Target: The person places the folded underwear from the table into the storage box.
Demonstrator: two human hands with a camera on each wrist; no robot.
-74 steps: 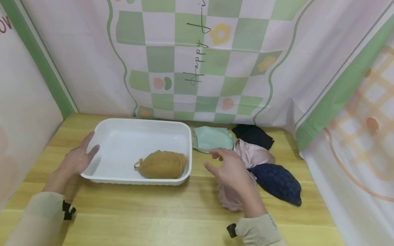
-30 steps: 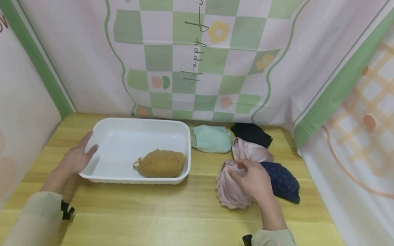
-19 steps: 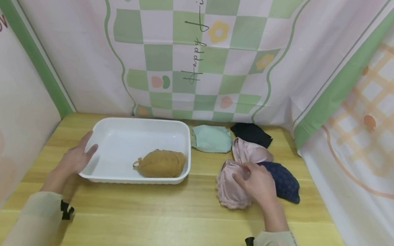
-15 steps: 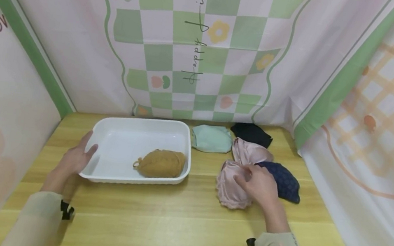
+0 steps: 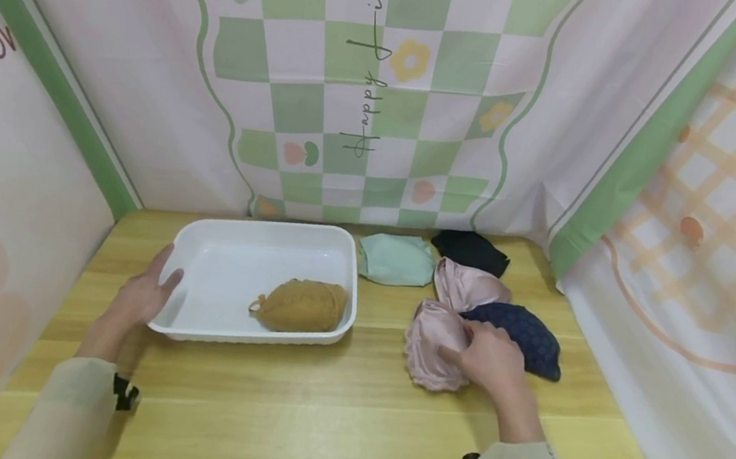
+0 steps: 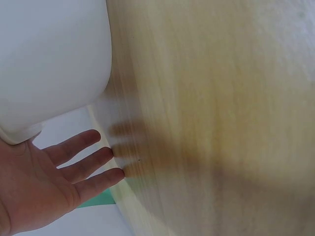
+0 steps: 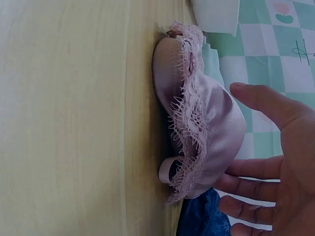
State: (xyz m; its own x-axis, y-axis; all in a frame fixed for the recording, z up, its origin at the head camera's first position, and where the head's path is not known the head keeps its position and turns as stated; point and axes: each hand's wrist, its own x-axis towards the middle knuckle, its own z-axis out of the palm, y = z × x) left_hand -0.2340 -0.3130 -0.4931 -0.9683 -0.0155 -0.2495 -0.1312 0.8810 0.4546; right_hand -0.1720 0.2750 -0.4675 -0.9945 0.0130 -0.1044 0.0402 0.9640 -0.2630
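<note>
A pink satin bra [image 5: 429, 346] with a lace edge lies on the right of the table, its two cups bulging upward. My right hand [image 5: 494, 358] is at the right side of its near cup, and the thumb points across the satin. In the right wrist view, loosely spread fingers reach beside the cup, with the thumb [image 7: 261, 101] apart from them. A white tray [image 5: 207, 334] stands to the left. My left hand [image 5: 143, 294] rests at its left rim, thumb over the edge and straight fingers outside. A mustard bra [image 5: 303, 306] lies inside the tray.
A navy bra [image 5: 524, 337] lies against the pink one on its right. Behind are a folded mint bra [image 5: 396, 259] beside the tray and a black folded garment [image 5: 471, 251]. A printed curtain [image 5: 396, 125] closes the table's back edge.
My right hand has moved right and toward me, from over the pink bra's left side to the near cup's right side. My left hand and the tray keep their place.
</note>
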